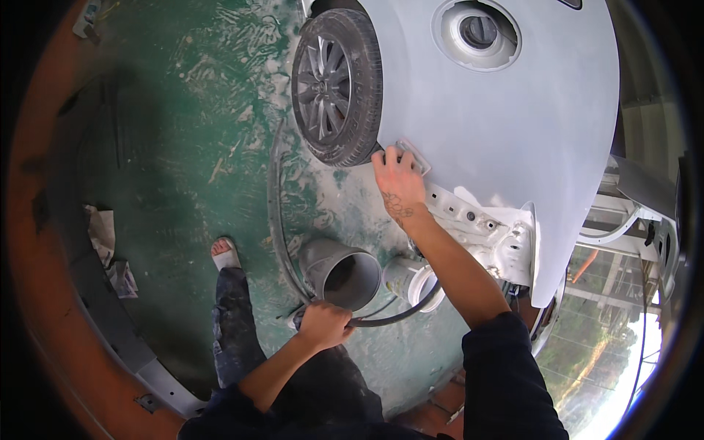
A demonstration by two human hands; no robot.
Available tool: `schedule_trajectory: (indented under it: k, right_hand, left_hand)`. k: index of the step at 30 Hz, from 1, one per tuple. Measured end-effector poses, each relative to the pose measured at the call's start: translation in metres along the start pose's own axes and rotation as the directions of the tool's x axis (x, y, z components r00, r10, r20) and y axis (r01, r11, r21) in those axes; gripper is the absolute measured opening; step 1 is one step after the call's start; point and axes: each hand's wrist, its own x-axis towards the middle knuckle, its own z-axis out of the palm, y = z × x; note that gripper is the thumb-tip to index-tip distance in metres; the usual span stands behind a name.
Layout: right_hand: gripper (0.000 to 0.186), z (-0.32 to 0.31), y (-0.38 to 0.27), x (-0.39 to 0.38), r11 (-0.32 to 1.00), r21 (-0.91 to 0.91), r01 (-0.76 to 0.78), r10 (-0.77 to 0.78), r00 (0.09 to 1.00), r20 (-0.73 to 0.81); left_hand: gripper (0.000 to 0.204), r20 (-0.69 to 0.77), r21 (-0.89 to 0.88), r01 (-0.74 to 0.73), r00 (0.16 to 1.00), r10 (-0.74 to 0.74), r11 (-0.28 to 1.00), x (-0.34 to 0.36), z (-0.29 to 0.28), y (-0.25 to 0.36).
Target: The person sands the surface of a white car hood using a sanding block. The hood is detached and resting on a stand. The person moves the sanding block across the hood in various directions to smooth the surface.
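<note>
My right hand presses against the lower edge of a grey-primed car panel, just behind the wheel. Its bent fingers grip a thin, flat, pale rectangular block lying on the panel; most of it sits under the hand. Lower down, my left hand is closed in a fist around a dark grey hose. This hose extends rightward past a white bucket and passes under my right forearm. Beside my left hand stands an open grey bucket, dark inside.
A tyre with a spoked rim borders the panel. Above it is the round fuel filler recess. White bare bodywork shows at the panel's end. The green floor carries whitish dust. My sandalled foot and some paper are left.
</note>
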Motion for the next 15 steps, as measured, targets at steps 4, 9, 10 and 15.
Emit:
schedule_trajectory:
  k: [4,9,10,15]
  right_hand:
    - [0.021,-0.009,0.015,-0.014,0.994,-0.005,0.106,-0.105,0.991,0.087]
    - [0.026,-0.062,0.080,-0.066,0.981,0.021,0.195,-0.196,0.966,0.169]
    - [0.027,-0.068,0.090,-0.071,0.980,0.033,0.198,-0.201,0.963,0.178]
    - [0.024,-0.059,0.076,-0.057,0.969,0.035,0.245,-0.247,0.957,0.151]
  left_hand:
    - [0.029,0.053,-0.046,-0.028,0.998,0.031,0.999,0.012,0.000,0.000]
    - [0.032,0.167,-0.162,-0.179,0.964,0.206,0.970,0.040,-0.002,0.058]
    - [0.031,0.181,-0.169,-0.217,0.952,0.247,0.961,0.044,-0.003,0.067]
    - [0.029,0.237,-0.140,-0.147,0.955,0.177,0.979,0.048,-0.013,0.069]
